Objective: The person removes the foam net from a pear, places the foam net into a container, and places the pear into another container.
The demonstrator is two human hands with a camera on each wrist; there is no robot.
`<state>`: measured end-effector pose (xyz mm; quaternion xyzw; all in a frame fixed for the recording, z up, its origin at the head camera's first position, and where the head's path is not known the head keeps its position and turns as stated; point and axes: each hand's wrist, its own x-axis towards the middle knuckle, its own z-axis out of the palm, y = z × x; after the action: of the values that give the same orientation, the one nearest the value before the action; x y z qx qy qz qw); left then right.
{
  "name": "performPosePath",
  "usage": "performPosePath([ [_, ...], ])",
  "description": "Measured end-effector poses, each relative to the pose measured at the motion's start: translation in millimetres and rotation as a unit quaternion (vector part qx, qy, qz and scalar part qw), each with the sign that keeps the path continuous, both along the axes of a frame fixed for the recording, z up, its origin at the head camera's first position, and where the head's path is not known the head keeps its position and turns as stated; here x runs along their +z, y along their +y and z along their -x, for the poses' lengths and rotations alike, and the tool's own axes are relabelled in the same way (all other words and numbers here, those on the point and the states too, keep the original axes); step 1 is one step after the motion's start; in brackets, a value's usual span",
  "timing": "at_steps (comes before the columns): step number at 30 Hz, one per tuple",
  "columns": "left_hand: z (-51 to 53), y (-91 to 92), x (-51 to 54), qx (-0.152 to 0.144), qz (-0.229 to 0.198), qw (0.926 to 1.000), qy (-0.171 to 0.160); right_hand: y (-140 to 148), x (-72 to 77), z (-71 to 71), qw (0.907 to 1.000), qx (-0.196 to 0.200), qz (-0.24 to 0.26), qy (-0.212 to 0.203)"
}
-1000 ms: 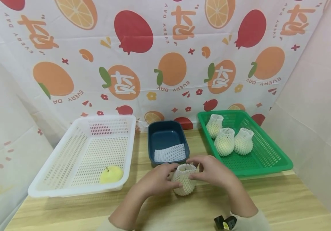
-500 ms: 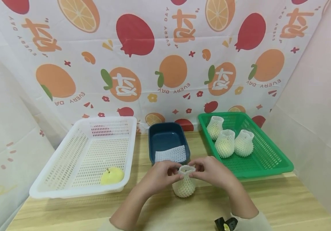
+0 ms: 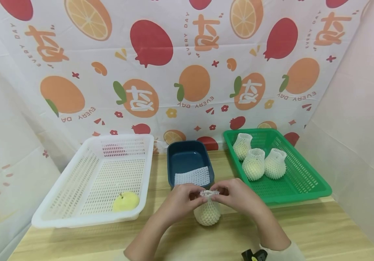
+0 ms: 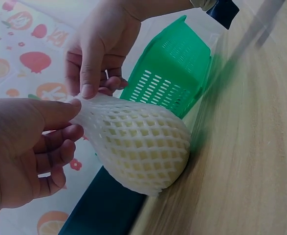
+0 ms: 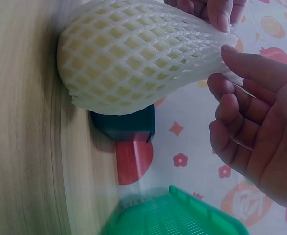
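Observation:
A white foam fruit net (image 3: 208,214) stands upright on the table, covering a pale yellow fruit (image 4: 148,152) that shows through the mesh. My left hand (image 3: 184,198) pinches the net's left top edge between thumb and index finger. On the opposite side of the opening, my right hand (image 3: 236,194) pinches the edge in the same way. In both wrist views the net's neck is drawn out beyond the fruit, and the other fingers of each hand curl loosely off it. The fruit's base touches the wooden table (image 4: 246,147).
To the left sits a white basket (image 3: 86,220) with one yellow fruit (image 3: 126,201). Behind my hands, a dark blue box (image 3: 187,156) contains flat foam netting (image 3: 192,176). At right, a green basket (image 3: 304,197) holds three netted fruits (image 3: 253,168). A patterned cloth (image 3: 193,47) hangs behind.
Both hands have shifted from the net's sides to its top rim. The net's neck now stands taller and narrower above the fruit. Baskets and box keep their places.

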<state>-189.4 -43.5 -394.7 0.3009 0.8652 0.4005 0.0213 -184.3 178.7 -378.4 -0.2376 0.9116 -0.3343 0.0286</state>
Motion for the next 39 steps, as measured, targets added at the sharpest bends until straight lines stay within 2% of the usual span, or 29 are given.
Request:
performPosePath([
  [7, -1.0, 0.9, 1.7, -0.001, -0.003, 0.9997, 0.023, -2, 1.2, -1.1, 0.9999, 0.004, 0.005, 0.015],
  [20, -3.0, 3.7, 2.5, 0.009, -0.018, 0.9989, 0.041, -1, 2.8, -3.5, 0.9998, -0.003, -0.001, 0.018],
  [30, -7.0, 3.4, 0.6, 0.009, -0.03, 0.999, 0.032, 3, -9.7, -11.8, 0.9993, -0.019, -0.005, -0.031],
  [39, -3.7, 0.4, 2.4, 0.004, -0.04, 0.9987, 0.03, -12, -24.4, -10.8, 0.9983, -0.019, 0.053, -0.019],
])
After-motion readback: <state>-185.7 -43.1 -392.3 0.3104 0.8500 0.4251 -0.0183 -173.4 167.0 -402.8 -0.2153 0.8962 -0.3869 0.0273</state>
